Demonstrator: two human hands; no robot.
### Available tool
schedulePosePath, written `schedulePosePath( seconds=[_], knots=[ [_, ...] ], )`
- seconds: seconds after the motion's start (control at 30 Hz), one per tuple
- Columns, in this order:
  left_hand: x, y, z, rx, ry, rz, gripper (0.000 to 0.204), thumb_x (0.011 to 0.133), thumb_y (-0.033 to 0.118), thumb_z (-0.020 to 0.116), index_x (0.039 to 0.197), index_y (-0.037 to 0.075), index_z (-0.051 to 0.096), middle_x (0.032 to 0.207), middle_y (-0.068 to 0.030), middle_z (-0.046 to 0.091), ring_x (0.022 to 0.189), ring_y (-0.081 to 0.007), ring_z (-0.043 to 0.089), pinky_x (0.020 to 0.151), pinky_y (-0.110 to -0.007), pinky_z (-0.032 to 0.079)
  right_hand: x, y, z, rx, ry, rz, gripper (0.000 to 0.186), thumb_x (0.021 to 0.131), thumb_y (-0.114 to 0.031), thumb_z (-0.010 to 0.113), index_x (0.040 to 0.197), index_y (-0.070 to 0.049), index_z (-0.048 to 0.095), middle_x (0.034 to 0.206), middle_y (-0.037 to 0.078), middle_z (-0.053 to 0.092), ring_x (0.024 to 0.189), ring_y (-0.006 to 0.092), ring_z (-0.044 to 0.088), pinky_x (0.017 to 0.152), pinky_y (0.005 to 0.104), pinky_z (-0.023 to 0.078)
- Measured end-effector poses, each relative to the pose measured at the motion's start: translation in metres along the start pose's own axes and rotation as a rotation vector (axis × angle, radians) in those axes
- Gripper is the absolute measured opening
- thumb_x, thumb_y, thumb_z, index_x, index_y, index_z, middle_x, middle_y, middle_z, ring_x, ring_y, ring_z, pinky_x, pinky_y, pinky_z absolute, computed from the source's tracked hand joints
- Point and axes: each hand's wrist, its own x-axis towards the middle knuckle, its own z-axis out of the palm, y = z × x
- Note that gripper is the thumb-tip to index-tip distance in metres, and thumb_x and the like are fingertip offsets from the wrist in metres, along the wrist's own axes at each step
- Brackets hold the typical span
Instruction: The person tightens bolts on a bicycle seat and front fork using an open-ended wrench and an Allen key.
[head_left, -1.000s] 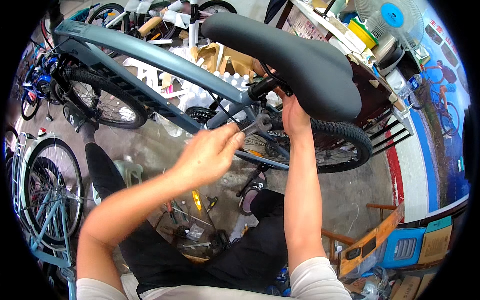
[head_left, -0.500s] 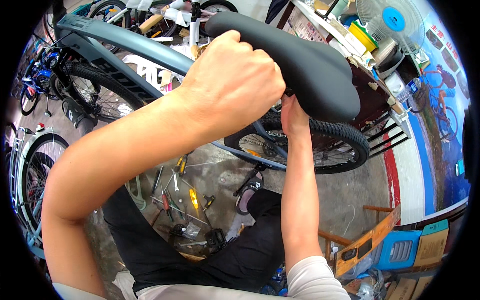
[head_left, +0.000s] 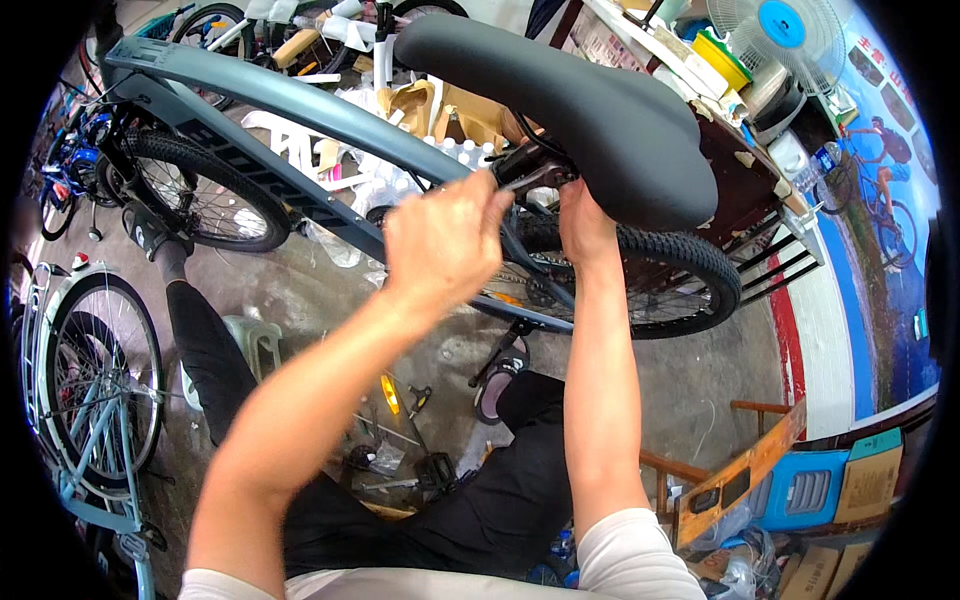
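At the left stands the front wheel (head_left: pixel 240 185) of a grey bike (head_left: pixel 290 95). Next, the left hand (head_left: pixel 445 242) has its fingers clamped on a wrench (head_left: pixel 526 181), its far end just below the black seat (head_left: pixel 585 120). The right hand (head_left: pixel 588 222) reaches underneath; whether its fingers grip anything cannot be told. Farthest right is the rear wheel (head_left: pixel 700 265).

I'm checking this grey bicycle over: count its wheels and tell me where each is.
2: the front wheel at left, partly behind the frame, and the rear wheel below the saddle, partly behind the right forearm.
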Motion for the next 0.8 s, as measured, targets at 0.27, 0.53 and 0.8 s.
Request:
schedulePosePath(
  seconds=[0.27,0.53,0.8],
  knots=[
    [-0.035,0.105,0.023,-1.831,-0.258,-1.079,0.036,0.11,0.039,0.041,0.085,0.015,0.053,0.071,0.007,0.04,0.059,-0.0082,0.033,0.058,-0.029,0.033,-0.004,0.001,-0.018,-0.069,-0.098,-0.011,0.037,0.109,-0.034,0.047,0.135,-0.009,0.057,0.133,0.007,0.062,0.122,0.0204,0.059,0.104,0.0373,0.048],
    [-0.025,0.101,-0.006,-2.691,-0.664,-1.172,0.031,0.109,0.039,0.045,0.089,0.016,0.052,0.066,0.0082,0.035,0.055,-0.0074,0.032,0.06,-0.028,0.033,-0.011,-0.023,-0.016,-0.066,-0.036,0.1,0.04,0.108,-0.036,0.048,0.135,-0.008,0.057,0.132,0.008,0.063,0.121,0.0222,0.061,0.105,0.04,0.048],
    [-0.045,0.045,-0.026,-1.379,-0.702,-0.822,0.029,0.109,0.035,0.043,0.102,0.01,0.056,0.072,-0.0001,0.051,0.059,-0.0173,0.047,0.058,-0.038,0.043,0.01,0.003,-0.007,0.029,-0.046,-0.07,0.044,0.107,-0.04,0.049,0.135,-0.007,0.057,0.131,0.01,0.064,0.119,0.0243,0.063,0.105,0.0436,0.049]
  ],
)
